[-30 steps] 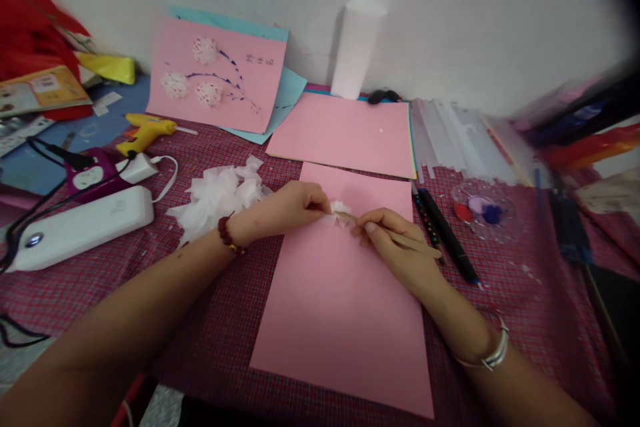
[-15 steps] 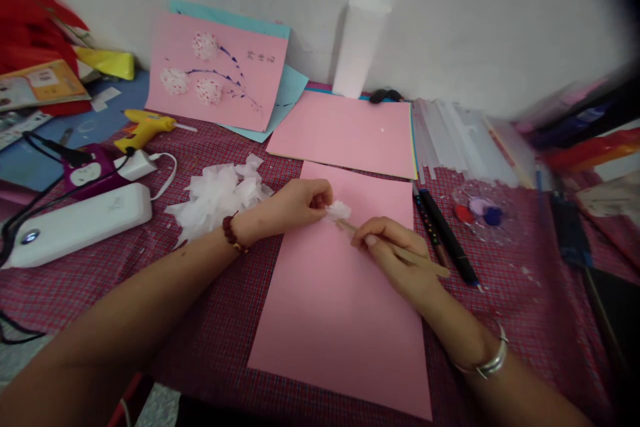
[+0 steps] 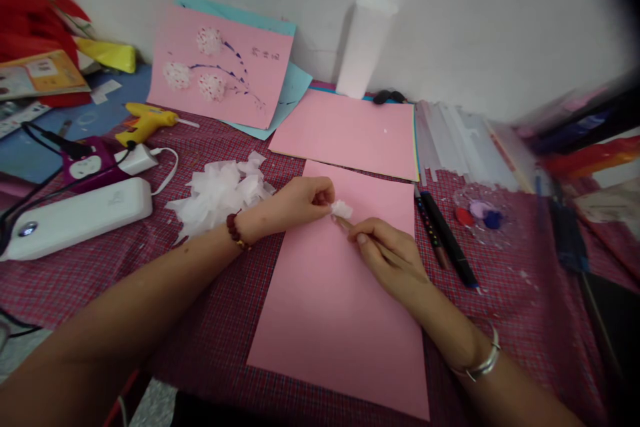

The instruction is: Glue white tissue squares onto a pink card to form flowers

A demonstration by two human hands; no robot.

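Observation:
On the pink sheet [image 3: 335, 320] before me sits a small tuft of white tissue paper [image 3: 343, 209]. My left hand [image 3: 307, 203] comes in from the left, thumb and forefinger pinched at the tuft's left edge; whatever is between the fingertips is too small to make out. My right hand [image 3: 393, 257] grips a thin beige stick [image 3: 387, 252] like a pen, its tip touching the tuft's lower edge. Most of the stick is covered by the fingers. Left of the sheet lies a loose heap of white tissue pieces [image 3: 220, 193].
Behind stand a pink card with tufted flowers [image 3: 230, 107], a stack of coloured sheets [image 3: 345, 137] and a white box [image 3: 365, 47]. At left are a yellow glue gun [image 3: 147, 121] and white power bank [image 3: 83, 217] with cords. Pens [image 3: 450, 240] and a paint palette [image 3: 480, 213] lie right.
The stick's tip has shifted slightly left under the tuft, and my right hand has turned a little. My left hand stays pinched by the tuft. The whole view has shifted slightly.

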